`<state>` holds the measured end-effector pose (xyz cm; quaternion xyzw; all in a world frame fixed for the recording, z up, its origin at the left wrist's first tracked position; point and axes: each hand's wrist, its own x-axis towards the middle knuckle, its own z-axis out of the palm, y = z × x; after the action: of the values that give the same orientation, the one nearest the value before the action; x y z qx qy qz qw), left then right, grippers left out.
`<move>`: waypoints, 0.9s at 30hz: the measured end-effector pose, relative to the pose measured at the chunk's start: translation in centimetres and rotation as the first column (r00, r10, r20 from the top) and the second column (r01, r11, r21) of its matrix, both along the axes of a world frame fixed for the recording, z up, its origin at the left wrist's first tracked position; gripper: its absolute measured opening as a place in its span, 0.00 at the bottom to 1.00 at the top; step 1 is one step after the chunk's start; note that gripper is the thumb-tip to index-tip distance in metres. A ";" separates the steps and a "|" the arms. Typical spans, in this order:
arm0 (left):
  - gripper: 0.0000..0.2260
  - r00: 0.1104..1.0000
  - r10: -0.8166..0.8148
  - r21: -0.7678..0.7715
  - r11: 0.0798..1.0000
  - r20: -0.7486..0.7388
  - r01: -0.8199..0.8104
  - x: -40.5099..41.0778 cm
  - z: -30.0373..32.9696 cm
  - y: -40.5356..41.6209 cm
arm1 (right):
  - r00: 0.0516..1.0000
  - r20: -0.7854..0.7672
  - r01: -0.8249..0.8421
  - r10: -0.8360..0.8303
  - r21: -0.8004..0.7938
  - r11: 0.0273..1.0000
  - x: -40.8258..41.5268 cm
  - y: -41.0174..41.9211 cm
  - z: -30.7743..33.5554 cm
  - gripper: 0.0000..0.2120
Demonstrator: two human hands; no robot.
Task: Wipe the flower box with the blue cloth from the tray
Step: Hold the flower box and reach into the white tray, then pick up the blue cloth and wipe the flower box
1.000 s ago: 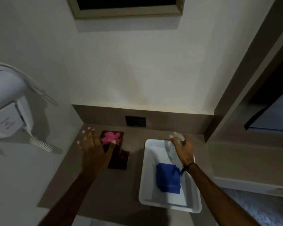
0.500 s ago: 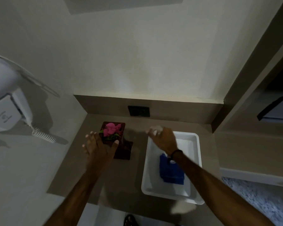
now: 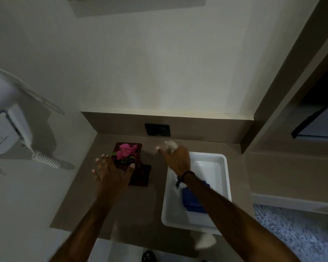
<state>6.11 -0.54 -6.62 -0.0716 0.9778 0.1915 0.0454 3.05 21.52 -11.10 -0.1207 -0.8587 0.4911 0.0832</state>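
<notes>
Dark flower box with pink blooms on brown tabletop, left hand spread wide at its near side, right hand clutching a blurred pale object, blue cloth lying in white tray under the right forearm

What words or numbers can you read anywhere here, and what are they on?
None can be read.
White hair dryer holder on the left wall: a small round mark with faint lines of print, too blurred to read.
Dark wall socket: no letters to make out.
Flower box, white tray and blue cloth: no writing shows.
</notes>
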 end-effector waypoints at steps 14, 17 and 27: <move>0.47 1.000 -0.011 -0.046 0.999 -0.010 0.011 -0.3 -1.1 -0.5 | 0.965 0.093 0.262 -0.245 -0.355 0.898 1.3 9.1 -2.3 0.09; 0.48 1.000 -0.013 -0.044 0.999 -0.004 0.013 -0.4 -1.4 -0.6 | 0.923 0.242 0.357 -0.300 -0.248 0.900 3.2 9.6 -2.5 0.34; 0.52 1.000 -0.007 -0.051 0.999 -0.010 0.007 -0.8 -2.7 -1.1 | 0.745 0.613 0.107 -0.265 0.282 0.953 11.4 6.4 -6.4 0.39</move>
<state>5.33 -1.62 -9.29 -0.0685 0.9828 0.1668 0.0395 14.44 27.90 -17.50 -0.3570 -0.8688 0.3066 -0.1542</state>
